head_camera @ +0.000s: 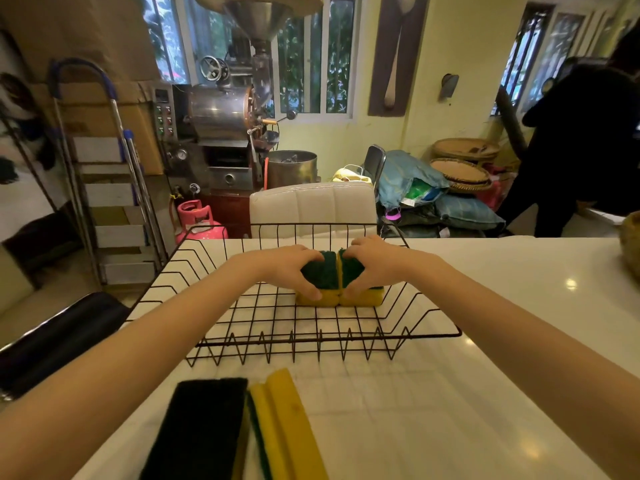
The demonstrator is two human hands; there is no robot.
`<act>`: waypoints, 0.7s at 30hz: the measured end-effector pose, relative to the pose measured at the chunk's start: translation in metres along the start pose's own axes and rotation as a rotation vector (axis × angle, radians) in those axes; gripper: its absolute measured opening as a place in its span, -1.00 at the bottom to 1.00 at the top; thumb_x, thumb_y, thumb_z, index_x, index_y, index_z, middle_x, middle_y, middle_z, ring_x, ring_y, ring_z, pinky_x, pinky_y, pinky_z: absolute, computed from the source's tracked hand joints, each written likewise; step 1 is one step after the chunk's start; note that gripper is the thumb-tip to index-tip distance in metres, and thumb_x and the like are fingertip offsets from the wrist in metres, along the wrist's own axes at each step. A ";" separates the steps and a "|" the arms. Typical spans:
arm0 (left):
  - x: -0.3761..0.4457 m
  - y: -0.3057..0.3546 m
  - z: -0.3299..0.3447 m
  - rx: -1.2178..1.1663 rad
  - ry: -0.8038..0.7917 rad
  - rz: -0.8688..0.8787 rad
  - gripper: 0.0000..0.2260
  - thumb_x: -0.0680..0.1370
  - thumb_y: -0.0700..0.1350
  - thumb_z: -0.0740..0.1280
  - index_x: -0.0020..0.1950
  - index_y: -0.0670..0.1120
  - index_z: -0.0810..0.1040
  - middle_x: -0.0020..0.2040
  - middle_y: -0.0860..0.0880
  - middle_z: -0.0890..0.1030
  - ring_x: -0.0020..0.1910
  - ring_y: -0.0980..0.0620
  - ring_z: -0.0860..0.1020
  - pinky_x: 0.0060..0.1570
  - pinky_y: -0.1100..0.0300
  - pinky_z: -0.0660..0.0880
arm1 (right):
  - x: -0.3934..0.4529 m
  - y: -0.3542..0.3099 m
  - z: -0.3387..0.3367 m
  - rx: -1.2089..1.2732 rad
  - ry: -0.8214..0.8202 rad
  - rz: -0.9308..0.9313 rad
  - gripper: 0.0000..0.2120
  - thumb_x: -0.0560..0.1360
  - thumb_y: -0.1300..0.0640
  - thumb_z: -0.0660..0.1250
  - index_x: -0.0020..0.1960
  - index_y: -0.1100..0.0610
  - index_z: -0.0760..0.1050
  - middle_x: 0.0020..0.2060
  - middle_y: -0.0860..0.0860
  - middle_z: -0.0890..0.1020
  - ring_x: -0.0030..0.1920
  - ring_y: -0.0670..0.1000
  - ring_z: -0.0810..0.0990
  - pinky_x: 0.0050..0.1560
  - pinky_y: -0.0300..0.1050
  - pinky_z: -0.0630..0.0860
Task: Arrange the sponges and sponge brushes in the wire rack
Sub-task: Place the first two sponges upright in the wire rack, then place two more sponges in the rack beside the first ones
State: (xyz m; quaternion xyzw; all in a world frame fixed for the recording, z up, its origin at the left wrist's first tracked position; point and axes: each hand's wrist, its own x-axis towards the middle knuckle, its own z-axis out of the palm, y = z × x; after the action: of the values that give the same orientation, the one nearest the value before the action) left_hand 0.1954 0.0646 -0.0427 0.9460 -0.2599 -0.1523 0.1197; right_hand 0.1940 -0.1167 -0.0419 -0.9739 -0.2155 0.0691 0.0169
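Observation:
A black wire rack (263, 341) stands on the white table. Inside it, two yellow sponges with green scouring tops lie side by side, touching. My left hand (291, 268) grips the left sponge (320, 277) and my right hand (370, 263) grips the right sponge (363, 294). In front of the rack, on the table's near part, lie a dark scouring pad (197, 431) and two yellow-and-green sponges (287, 427) standing on edge next to it.
The white table (485, 375) reaches right, where a woven basket (632, 244) sits at its edge. A white padded chair (311, 206) stands behind the rack. A black chair (52, 337) is at the left. A person in dark clothes (581, 150) stands far right.

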 end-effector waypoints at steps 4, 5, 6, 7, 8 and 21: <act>-0.036 0.020 -0.006 -0.141 0.115 0.045 -0.27 0.44 0.00 0.35 0.46 0.01 -0.02 0.46 -0.08 0.21 0.39 -0.05 0.24 0.24 0.18 0.22 | -0.030 -0.030 -0.010 0.261 0.184 -0.089 -0.29 0.36 -0.04 0.42 0.40 0.06 0.18 0.36 0.06 0.37 0.34 0.08 0.33 0.28 -0.02 0.33; -0.048 0.024 -0.007 -0.146 0.146 0.052 -0.25 0.44 0.02 0.35 0.46 0.02 -0.07 0.49 -0.06 0.16 0.42 -0.03 0.20 0.27 0.17 0.20 | -0.039 -0.039 -0.014 0.309 0.230 -0.110 -0.28 0.37 -0.03 0.41 0.41 0.04 0.16 0.38 0.04 0.35 0.36 0.07 0.32 0.30 -0.03 0.31; -0.060 0.029 -0.008 -0.144 0.180 0.060 -0.22 0.43 0.04 0.35 0.46 0.03 -0.09 0.50 -0.05 0.13 0.44 -0.01 0.17 0.29 0.17 0.18 | -0.050 -0.049 -0.016 0.348 0.269 -0.128 -0.29 0.38 -0.01 0.40 0.42 0.02 0.15 0.40 0.03 0.34 0.37 0.05 0.31 0.29 -0.07 0.30; -0.073 0.031 -0.008 -0.139 0.218 0.071 -0.20 0.41 0.05 0.37 0.46 0.04 -0.10 0.50 -0.03 0.13 0.44 0.02 0.16 0.29 0.19 0.16 | -0.061 -0.057 -0.018 0.390 0.306 -0.149 -0.31 0.39 0.01 0.39 0.42 0.02 0.14 0.40 0.02 0.33 0.36 0.03 0.31 0.26 -0.11 0.29; -0.088 0.034 -0.007 -0.131 0.261 0.091 -0.19 0.39 0.04 0.39 0.46 0.05 -0.07 0.50 -0.01 0.14 0.42 0.07 0.17 0.28 0.21 0.16 | -0.073 -0.066 -0.019 0.433 0.341 -0.173 -0.34 0.41 0.03 0.38 0.42 0.02 0.15 0.39 0.01 0.35 0.35 0.01 0.33 0.22 -0.16 0.29; -0.220 0.028 0.072 -0.317 0.455 0.070 -0.23 0.21 0.13 0.52 0.30 0.28 0.17 0.26 0.35 0.32 0.28 0.34 0.30 0.28 0.32 0.28 | -0.148 -0.160 0.033 0.322 0.215 -0.144 -0.37 0.41 -0.31 0.16 0.39 -0.07 0.17 0.34 -0.03 0.38 0.25 0.01 0.42 0.18 0.04 0.46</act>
State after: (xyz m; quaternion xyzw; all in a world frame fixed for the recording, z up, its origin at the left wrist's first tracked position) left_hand -0.0230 0.1466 -0.0511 0.9158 -0.2320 0.0297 0.3266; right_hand -0.0107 -0.0338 -0.0461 -0.9425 -0.2676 -0.0029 0.2004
